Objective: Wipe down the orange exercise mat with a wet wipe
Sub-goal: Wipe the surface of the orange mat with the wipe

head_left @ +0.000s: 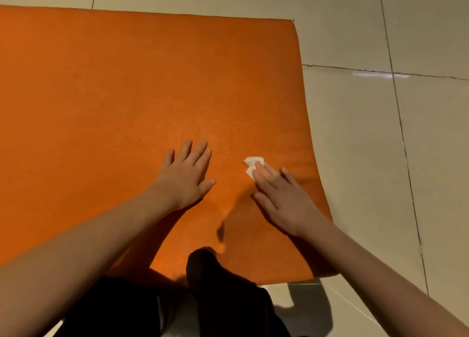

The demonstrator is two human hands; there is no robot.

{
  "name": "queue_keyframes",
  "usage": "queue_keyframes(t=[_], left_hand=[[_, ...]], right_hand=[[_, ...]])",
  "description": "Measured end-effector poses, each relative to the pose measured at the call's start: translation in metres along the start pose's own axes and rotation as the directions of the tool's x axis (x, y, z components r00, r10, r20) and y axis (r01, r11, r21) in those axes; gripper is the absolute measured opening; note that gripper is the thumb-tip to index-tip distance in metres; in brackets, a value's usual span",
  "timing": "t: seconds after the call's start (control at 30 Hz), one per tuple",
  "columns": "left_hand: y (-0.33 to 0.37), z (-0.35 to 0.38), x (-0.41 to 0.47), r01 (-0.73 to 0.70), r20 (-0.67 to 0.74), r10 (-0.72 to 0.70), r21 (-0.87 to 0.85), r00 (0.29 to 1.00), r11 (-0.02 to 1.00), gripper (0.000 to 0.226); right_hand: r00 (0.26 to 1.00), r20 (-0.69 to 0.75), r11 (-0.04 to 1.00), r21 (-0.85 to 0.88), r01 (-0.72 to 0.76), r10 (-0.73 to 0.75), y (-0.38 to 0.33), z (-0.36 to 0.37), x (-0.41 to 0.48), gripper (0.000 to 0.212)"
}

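Note:
The orange exercise mat (pixel 121 90) lies flat on the floor and fills most of the view. My left hand (pixel 185 174) rests flat on it near the middle, fingers spread and straight. A little to its right, my right hand (pixel 281 197) lies flat with straight fingers pressing a small white wet wipe (pixel 251 164) onto the mat. Only the wipe's far end shows beyond my fingertips. The mat's right edge runs close to my right hand.
Pale floor tiles (pixel 380 146) with dark grout lines surround the mat at the back and right. My leg in dark clothing (pixel 218 286) sits on the mat's near edge at the bottom centre.

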State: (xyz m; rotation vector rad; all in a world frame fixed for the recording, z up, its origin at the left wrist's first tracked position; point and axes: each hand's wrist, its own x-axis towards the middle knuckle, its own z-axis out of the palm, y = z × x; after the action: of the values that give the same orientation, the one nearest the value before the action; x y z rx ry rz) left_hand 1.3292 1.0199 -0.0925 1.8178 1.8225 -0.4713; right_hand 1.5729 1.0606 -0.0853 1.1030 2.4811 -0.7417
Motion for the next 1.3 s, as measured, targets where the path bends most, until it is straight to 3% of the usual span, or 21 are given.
queue_keyframes(t=[0.13,0.23,0.37,0.47,0.57,0.77,0.87,1.03,1.2,1.3], left_hand=[[0.006,0.005,-0.011,0.002,0.004,-0.002,-0.044,1.0,0.999,0.079],[0.011,0.013,-0.02,0.005,-0.023,-0.006,-0.047,1.0,0.999,0.076],[0.015,0.02,-0.027,0.014,-0.048,-0.016,-0.044,0.999,0.999,0.071],[0.017,0.021,-0.031,0.014,-0.045,-0.017,-0.07,0.999,0.997,0.07],[0.02,0.02,-0.038,0.014,-0.02,-0.016,-0.097,1.0,0.995,0.072],[0.023,0.023,-0.046,0.003,-0.027,-0.005,-0.08,1.0,0.997,0.072],[0.023,0.024,-0.046,0.004,-0.034,-0.006,-0.076,0.999,0.997,0.071],[0.022,0.024,-0.049,0.001,-0.045,-0.005,-0.093,0.999,0.996,0.071],[0.022,0.026,-0.049,-0.005,-0.061,-0.001,-0.088,0.998,0.996,0.07],[0.021,0.028,-0.049,-0.007,-0.068,0.0,-0.091,0.998,0.996,0.07]], right_hand=[[0.988,-0.059,0.989,0.036,-0.143,0.145,-0.007,0.004,0.012,0.078],[0.997,-0.052,0.994,0.097,-0.052,0.057,-0.027,0.014,-0.009,0.08],[1.0,-0.001,0.998,0.058,0.027,-0.027,-0.02,0.011,-0.031,0.08],[0.996,-0.047,0.997,0.02,-0.069,0.07,-0.009,0.008,-0.014,0.068],[0.988,-0.071,0.983,0.133,-0.128,0.139,-0.02,0.014,-0.007,0.06],[0.999,-0.049,0.993,0.116,0.016,-0.01,-0.035,0.018,-0.065,0.096],[0.999,-0.051,0.998,0.059,-0.007,0.01,-0.032,0.014,-0.057,0.086],[0.995,-0.075,0.995,0.087,-0.052,0.059,-0.037,0.019,-0.029,0.089],[0.996,-0.034,0.983,0.159,0.089,-0.084,-0.043,0.024,-0.081,0.083],[0.995,-0.015,0.992,0.088,0.096,-0.095,-0.034,0.023,-0.094,0.081]])
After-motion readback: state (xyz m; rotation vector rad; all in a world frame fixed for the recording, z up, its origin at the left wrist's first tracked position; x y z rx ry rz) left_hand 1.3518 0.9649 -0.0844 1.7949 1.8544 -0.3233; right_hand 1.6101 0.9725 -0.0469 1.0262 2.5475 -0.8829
